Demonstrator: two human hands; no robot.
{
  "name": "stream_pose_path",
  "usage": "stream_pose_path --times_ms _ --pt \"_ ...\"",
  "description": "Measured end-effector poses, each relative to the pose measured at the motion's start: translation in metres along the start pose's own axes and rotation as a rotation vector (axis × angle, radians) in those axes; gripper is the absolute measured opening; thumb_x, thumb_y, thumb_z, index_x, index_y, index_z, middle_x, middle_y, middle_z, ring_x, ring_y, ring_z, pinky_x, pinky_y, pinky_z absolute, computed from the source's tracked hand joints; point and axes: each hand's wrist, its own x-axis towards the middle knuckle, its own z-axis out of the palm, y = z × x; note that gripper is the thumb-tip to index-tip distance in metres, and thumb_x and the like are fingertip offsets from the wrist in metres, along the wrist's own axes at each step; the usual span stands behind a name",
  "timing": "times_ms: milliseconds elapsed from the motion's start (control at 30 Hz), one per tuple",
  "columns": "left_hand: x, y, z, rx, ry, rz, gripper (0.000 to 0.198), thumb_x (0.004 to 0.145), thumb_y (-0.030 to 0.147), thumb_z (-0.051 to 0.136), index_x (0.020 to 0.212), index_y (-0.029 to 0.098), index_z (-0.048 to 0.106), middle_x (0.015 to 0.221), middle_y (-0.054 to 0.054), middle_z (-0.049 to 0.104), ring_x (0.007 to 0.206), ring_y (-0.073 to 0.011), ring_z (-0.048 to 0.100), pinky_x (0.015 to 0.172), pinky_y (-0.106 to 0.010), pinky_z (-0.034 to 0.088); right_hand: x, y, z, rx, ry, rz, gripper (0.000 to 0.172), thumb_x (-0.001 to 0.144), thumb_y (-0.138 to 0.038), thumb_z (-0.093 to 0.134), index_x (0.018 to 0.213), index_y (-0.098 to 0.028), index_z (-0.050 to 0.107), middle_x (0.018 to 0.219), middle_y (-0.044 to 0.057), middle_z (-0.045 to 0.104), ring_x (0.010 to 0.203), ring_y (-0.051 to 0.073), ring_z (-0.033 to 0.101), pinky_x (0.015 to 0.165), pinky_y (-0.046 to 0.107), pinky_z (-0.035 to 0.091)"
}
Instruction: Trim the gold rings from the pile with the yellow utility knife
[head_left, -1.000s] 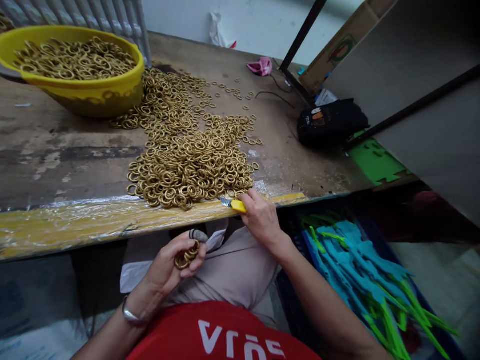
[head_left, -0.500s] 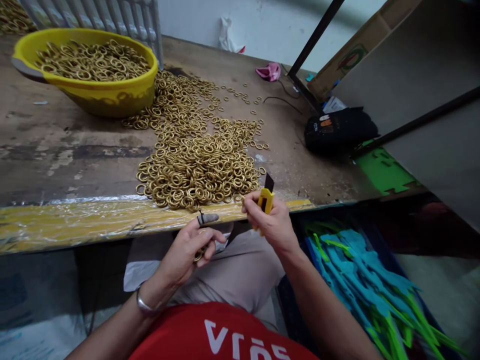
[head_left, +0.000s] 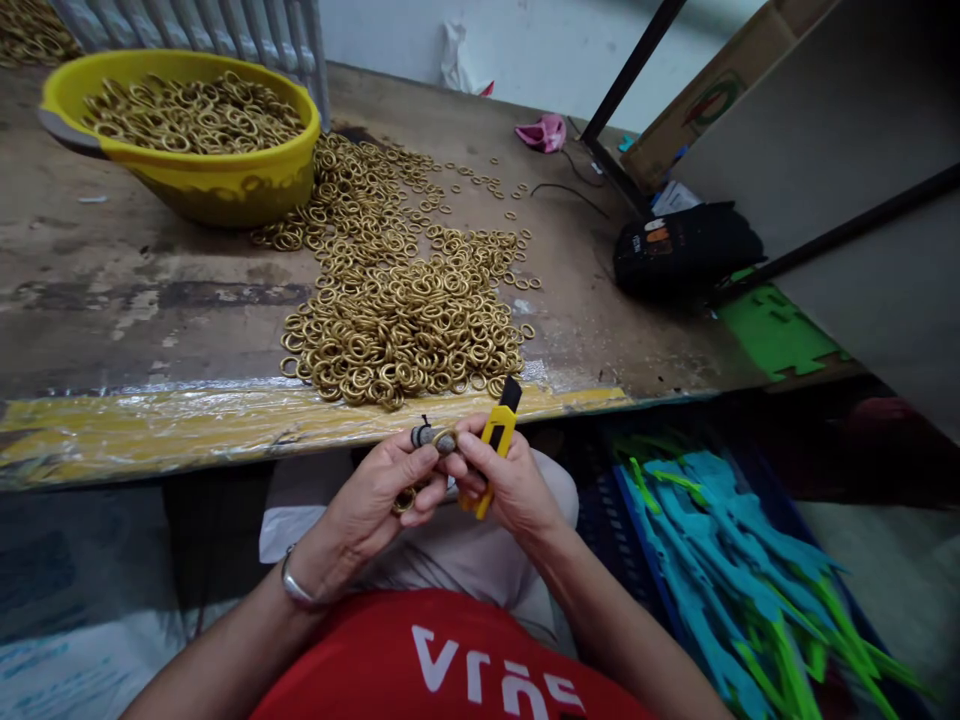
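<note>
1. The left hand (head_left: 394,488) has its fingers curled around a few rings (head_left: 405,500); a grey cover (head_left: 426,436) sits on one fingertip.
2. The right hand (head_left: 517,487) grasps a yellow knife (head_left: 496,437), its dark blade pointing up and away, toward the far side.
3. Between the two hands, one more ring (head_left: 444,441) lies at the covered fingertip, near the right fingertips; whether it is around the tip or only against it, I cannot tell.
4. Both hands meet just on the near side of the table (head_left: 187,345), in front of its taped edge.
5. The pile (head_left: 405,320) of brass-coloured rings lies beyond them on the table.
6. A yellow tub (head_left: 225,185) full of rings stands far left.
7. Blue and green strips (head_left: 720,530) fill a crate at near right.
</note>
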Motion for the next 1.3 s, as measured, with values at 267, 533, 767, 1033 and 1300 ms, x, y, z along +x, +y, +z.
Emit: stream_pose_path --times_ms 267,533,767,1033,1300 --pt "-0.006 0.003 0.005 0.085 0.041 0.067 0.022 0.078 0.032 0.071 0.085 0.012 0.065 0.077 -0.004 0.062 0.046 -0.0037 0.042 0.034 -0.013 0.029 -0.016 -0.019 -0.004 -0.654 0.019 -0.243 0.019 0.090 -0.034 0.056 0.084 -0.017 0.062 0.072 0.000 0.060 0.063 0.011 0.053 0.060 0.023 0.042" --pt "-0.010 -0.006 0.000 0.300 0.134 0.138 0.019 0.083 0.034 0.066 0.084 0.016 0.061 0.058 0.003 0.052 0.045 -0.0056 0.042 0.039 -0.014 0.031 -0.027 -0.021 -0.012 -1.364 -0.020 -0.401 0.020 0.085 -0.010 0.049 0.099 -0.018 0.060 0.090 0.005 0.066 0.079 0.016 0.060 0.072 0.026 0.044" --pt "-0.010 -0.007 -0.003 0.614 0.221 0.255 0.015 0.083 0.032 0.065 0.082 0.017 0.062 0.059 0.003 0.050 0.049 -0.0079 0.041 0.046 -0.019 0.033 -0.023 -0.015 -0.007 -1.601 0.019 -0.395 0.017 0.090 -0.012 0.043 0.096 -0.017 0.059 0.087 0.006 0.066 0.077 0.017 0.062 0.069 0.027 0.042" --pt "-0.038 0.015 0.009 0.790 0.132 0.302 0.006 0.080 0.020 0.063 0.074 0.018 0.063 0.067 -0.002 0.057 0.059 -0.0146 0.047 0.056 -0.025 0.037 -0.001 -0.025 -0.038 -1.937 0.247 -0.183 0.017 0.088 -0.008 0.044 0.092 -0.015 0.059 0.081 0.008 0.067 0.068 0.018 0.062 0.059 0.027 0.033" --pt "-0.028 -0.026 -0.066 1.149 0.447 0.210 0.025 0.082 0.038 0.061 0.067 0.018 0.055 0.059 0.002 0.051 0.058 -0.0144 0.045 0.055 -0.023 0.031 0.024 -0.027 -0.052 -1.992 0.266 -0.266 0.019 0.085 -0.013 0.052 0.100 -0.019 0.061 0.097 0.007 0.063 0.075 0.018 0.059 0.059 0.028 0.030"
